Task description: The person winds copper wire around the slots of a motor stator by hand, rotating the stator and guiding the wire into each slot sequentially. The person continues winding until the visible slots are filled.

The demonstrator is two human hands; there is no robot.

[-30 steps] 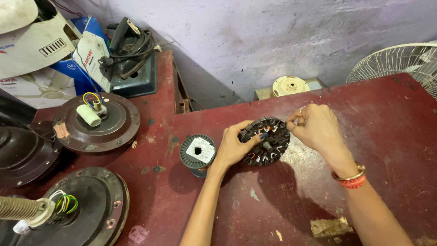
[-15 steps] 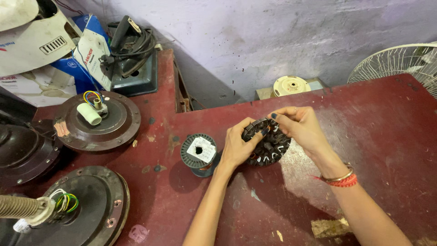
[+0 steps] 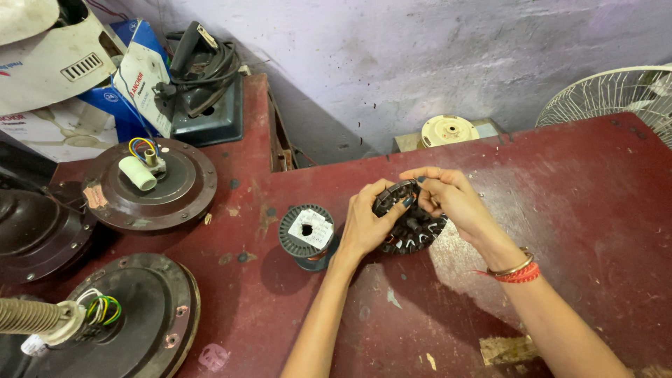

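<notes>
A round black stator core [image 3: 413, 234] with slotted teeth is tilted up off the dark red table [image 3: 588, 210]. My left hand [image 3: 367, 224] grips its left rim, thumb on the upper edge. My right hand [image 3: 448, 199], with bangles and a red thread at the wrist, pinches at the core's upper teeth from the right. Just left of my left hand stands a dark spool of thin wire [image 3: 306, 234] with a white label on top.
Three brown ceiling-fan motor housings lie at the left: one with a white capacitor [image 3: 147, 183], one with coloured wires [image 3: 133, 315], one at the edge [image 3: 31, 231]. Boxes and a cabled grey tool [image 3: 203, 77] sit behind. A fan guard [image 3: 616, 94] is far right.
The core has shifted left and been tipped up more. My right hand has moved left over its top edge, closer to my left hand.
</notes>
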